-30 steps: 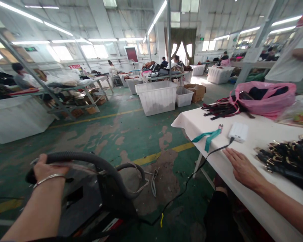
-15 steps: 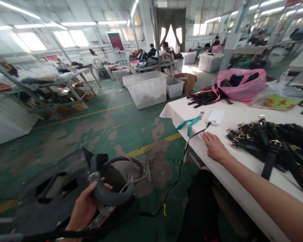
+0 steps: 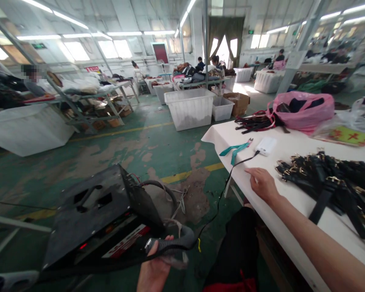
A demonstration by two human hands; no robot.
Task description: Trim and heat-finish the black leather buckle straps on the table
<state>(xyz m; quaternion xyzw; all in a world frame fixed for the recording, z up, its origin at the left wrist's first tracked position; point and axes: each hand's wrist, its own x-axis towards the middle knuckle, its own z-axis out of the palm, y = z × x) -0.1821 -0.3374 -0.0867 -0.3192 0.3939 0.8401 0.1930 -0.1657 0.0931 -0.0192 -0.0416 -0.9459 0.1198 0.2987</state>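
Both arms were spread well apart.
Left hand (image 3: pixel 153 271) gripped a grey hose end (image 3: pixel 173 243); right hand (image 3: pixel 263 184) lay flat and open on the desk (image 3: pixel 295 142).

Garment factory: worktables (image 3: pixel 292 150), bins (image 3: pixel 190 107), belts (image 3: pixel 331 178).

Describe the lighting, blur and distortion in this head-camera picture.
Head view: ceiling strip lights and far doorway blow out to white glare; steel post leans, wide-lens distortion; hose handle near the bottom edge looks slightly smeared; a pixelated patch sits far left.
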